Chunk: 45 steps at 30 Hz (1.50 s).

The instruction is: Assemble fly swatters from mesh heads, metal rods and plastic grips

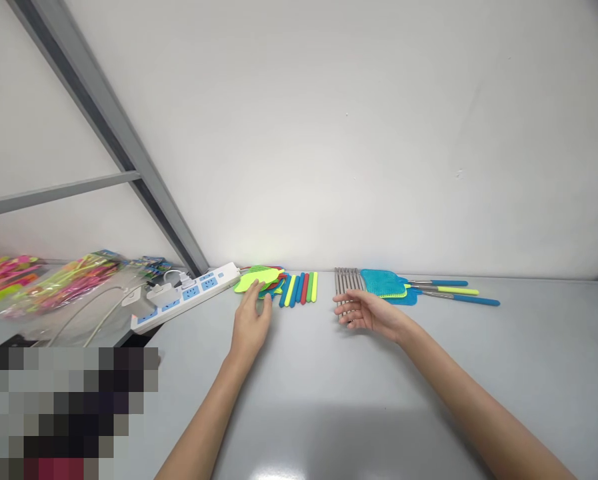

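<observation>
A pale wall rises behind the grey tabletop. Leftward, a grey post slants, meeting a bar; bright glare lies nearest.

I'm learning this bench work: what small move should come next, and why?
Perhaps pinch the top yellow-green swatter head with the left hand: that hand is at its edge, thumb and fingers apart, while the right hand is loosely open by the metal rods.

Free gap between handles and rods
</observation>
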Motion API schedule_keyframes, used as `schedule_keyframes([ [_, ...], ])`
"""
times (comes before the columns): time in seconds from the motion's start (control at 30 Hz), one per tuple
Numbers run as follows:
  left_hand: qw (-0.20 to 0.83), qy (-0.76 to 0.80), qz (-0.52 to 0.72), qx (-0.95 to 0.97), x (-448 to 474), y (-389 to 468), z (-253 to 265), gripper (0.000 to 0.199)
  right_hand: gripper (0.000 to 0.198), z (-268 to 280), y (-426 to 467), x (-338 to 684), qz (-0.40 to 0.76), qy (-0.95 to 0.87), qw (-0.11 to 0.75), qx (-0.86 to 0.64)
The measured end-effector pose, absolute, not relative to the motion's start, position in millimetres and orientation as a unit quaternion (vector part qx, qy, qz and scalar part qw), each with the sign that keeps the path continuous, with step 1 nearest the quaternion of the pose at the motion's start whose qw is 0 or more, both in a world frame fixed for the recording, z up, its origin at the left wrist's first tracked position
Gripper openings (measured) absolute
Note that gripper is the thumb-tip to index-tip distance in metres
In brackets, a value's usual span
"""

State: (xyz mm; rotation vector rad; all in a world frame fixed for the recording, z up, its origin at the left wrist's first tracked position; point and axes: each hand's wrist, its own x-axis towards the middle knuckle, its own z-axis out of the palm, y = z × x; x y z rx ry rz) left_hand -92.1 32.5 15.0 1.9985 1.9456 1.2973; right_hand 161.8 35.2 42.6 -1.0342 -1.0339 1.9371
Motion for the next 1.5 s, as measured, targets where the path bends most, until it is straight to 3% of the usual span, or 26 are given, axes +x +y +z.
schedule_keyframes([
  [0.67,0.042,0.637,0.388,0.665,-89.5,32.7,14.0,0.029,0.030,41.9,35.1,159.4,0.720,-0.372,0.383,-0.444],
  [1.2,0.087,0.623,0.351,0.694,-81.2,29.0,12.4,0.041,0.025,20.0,24.1,133.3,0.753,-0.355,0.375,-0.408],
  [1.5,0.083,0.603,0.368,0.703,-78.2,26.4,16.9,0.039,0.027,9.8,27.2,127.6,0.645,-0.491,0.385,-0.440],
])
